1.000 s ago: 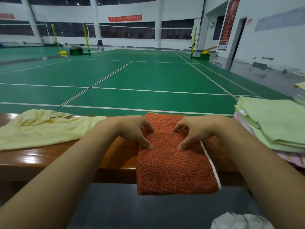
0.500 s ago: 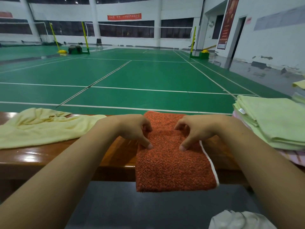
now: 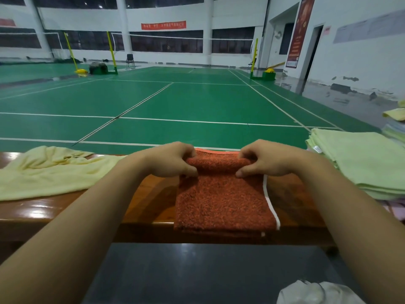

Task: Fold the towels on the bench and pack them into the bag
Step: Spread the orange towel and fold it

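- Against the frame 0.5 s ago, the orange towel (image 3: 223, 200) on the bench (image 3: 43, 213) no longer lies flat: its far edge is raised into a roll, and its near end no longer hangs below the bench's front edge.
- Left hand (image 3: 173, 160) and right hand (image 3: 260, 159) each pinch that raised edge.
- Left of the orange towel: 1 crumpled yellow towel (image 3: 50, 172). Right of it: a stack of folded green towels (image 3: 363, 163).
- Below the orange towel, at the bottom edge: a white fabric item (image 3: 315, 292), contents not discernible.
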Demonstrator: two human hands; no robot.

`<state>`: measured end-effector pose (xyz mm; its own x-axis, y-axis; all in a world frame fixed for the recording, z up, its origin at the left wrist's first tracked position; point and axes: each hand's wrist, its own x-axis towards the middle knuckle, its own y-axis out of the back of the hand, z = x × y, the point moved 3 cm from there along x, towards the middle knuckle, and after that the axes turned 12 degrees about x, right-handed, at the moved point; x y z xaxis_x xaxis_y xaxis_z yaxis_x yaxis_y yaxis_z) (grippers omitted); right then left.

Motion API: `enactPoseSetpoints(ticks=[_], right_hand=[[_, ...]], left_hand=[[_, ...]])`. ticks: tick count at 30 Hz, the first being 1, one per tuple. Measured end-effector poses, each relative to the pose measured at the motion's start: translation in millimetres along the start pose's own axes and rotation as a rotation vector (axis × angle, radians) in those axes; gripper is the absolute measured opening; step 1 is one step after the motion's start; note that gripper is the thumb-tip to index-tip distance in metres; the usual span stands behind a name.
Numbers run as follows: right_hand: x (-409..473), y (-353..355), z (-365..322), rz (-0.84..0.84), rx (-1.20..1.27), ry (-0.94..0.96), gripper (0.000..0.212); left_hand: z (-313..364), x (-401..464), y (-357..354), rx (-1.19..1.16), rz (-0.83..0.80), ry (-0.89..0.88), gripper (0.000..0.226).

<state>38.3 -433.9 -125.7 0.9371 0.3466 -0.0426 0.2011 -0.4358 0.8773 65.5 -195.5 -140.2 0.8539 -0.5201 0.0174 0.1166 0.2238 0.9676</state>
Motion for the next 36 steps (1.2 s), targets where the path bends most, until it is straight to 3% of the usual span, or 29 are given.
enactPoseSetpoints(ticks=[4, 10, 18, 21, 23, 25, 27, 31, 33, 36], right_hand=[[1, 12, 2, 0.190, 0.159, 0.031, 0.020], [-5, 31, 0, 0.519, 0.545, 0.129, 0.032], [-6, 32, -7, 0.509, 1.014, 0.176, 0.043], [1, 20, 5, 0.428, 0.905, 0.012, 0.042], [5, 12, 18, 0.353, 0.535, -0.113, 0.036], [7, 9, 27, 0.304, 0.253, -0.158, 0.035], [5, 11, 27, 0.297, 0.210, -0.130, 0.031], [9, 6, 14, 0.220, 0.251, 0.035, 0.017], [13, -4, 5, 0.141, 0.257, 0.097, 0.017], [18, -25, -3, -0.050, 0.200, 0.074, 0.024]], left_hand=[[-5, 0, 13, -0.161, 0.227, 0.036, 0.021], [0, -6, 37, -0.440, 0.508, 0.000, 0.027], [16, -9, 54, -0.400, 0.689, 0.025, 0.031], [2, 2, 31, -0.430, 0.504, 0.143, 0.031], [-10, 7, 9, -0.376, 0.330, 0.250, 0.039], [-16, 9, -1, -0.197, 0.269, 0.266, 0.048], [-12, 8, 3, -0.104, 0.270, 0.194, 0.041], [19, -2, 14, -0.225, 0.097, -0.040, 0.016], [36, -8, 13, -0.299, -0.086, -0.105, 0.014], [47, -16, -2, -0.340, -0.469, -0.061, 0.018]])
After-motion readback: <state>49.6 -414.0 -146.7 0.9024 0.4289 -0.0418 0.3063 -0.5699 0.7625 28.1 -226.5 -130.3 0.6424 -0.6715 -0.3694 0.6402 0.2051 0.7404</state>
